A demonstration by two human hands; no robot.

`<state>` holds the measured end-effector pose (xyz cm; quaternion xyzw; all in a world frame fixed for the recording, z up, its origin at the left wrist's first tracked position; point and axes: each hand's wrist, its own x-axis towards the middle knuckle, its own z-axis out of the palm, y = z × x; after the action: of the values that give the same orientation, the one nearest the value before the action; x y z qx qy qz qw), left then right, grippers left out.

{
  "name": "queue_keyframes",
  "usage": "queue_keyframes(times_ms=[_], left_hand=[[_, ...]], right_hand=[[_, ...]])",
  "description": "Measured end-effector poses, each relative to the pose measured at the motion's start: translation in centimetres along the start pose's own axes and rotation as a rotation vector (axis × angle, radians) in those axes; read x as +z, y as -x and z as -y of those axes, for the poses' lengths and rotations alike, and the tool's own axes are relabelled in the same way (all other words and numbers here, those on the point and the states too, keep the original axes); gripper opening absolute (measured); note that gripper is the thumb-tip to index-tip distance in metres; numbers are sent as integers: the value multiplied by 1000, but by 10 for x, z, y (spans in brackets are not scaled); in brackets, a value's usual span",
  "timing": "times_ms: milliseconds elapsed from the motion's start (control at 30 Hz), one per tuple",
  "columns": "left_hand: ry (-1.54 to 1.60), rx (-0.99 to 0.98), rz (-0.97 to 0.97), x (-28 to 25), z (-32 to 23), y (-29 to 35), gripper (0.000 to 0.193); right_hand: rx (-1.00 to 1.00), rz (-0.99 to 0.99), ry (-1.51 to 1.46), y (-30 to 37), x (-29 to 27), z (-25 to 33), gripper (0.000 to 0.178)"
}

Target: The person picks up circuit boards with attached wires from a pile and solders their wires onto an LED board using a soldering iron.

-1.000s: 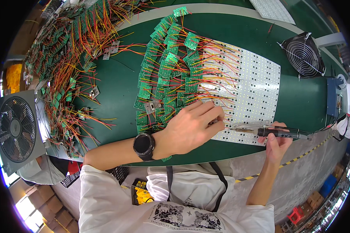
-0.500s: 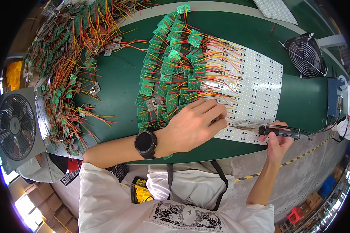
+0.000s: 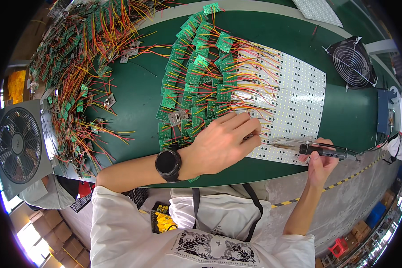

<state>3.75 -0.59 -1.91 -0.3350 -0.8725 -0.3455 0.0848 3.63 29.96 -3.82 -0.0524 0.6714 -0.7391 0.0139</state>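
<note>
My left hand (image 3: 225, 144), with a black watch on its wrist, lies over the near left part of a white perforated panel (image 3: 301, 100). Its thumb and forefinger are pinched on what looks like a thin wire, mostly hidden by the fingers. In my right hand (image 3: 319, 164) is a black-handled soldering iron (image 3: 321, 151), its metal tip pointing left at the pinched fingers, with a small gap between. Green circuit boards (image 3: 194, 73) overlap in rows left of the panel. From them red, yellow and black wires (image 3: 257, 89) reach across its surface.
A large tangled heap of wired boards (image 3: 80, 58) covers the table's left side. A grey box fan (image 3: 18, 145) stands beside it. At the far right are a black fan with a wire guard (image 3: 352, 64) and a blue-grey box (image 3: 382, 111). Another white panel (image 3: 318, 11) lies at the back.
The soldering iron has drawn slightly to the right, its tip a little farther from my left fingers. My left hand keeps its pinch in nearly the same place.
</note>
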Motion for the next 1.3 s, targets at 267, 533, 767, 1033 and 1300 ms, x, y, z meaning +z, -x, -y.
queue_keyframes(times_ms=[267,533,767,1033,1300], left_hand=[[-6,4,-12,1,1,0,17],[26,-2,31,-4,2,-2,15],[-33,39,-18,-50,-26,-13,21],[1,-151,-122,-61,-65,66,31],[-496,-279,78,-51,-58,92,50]], right_hand=[[-34,-10,-15,-4,4,4,25],[-59,-21,-91,-7,6,5,24],[-6,-67,-76,-6,6,3,25],[-16,-135,-157,-8,12,7,25],[37,-224,-152,-18,23,14,22]])
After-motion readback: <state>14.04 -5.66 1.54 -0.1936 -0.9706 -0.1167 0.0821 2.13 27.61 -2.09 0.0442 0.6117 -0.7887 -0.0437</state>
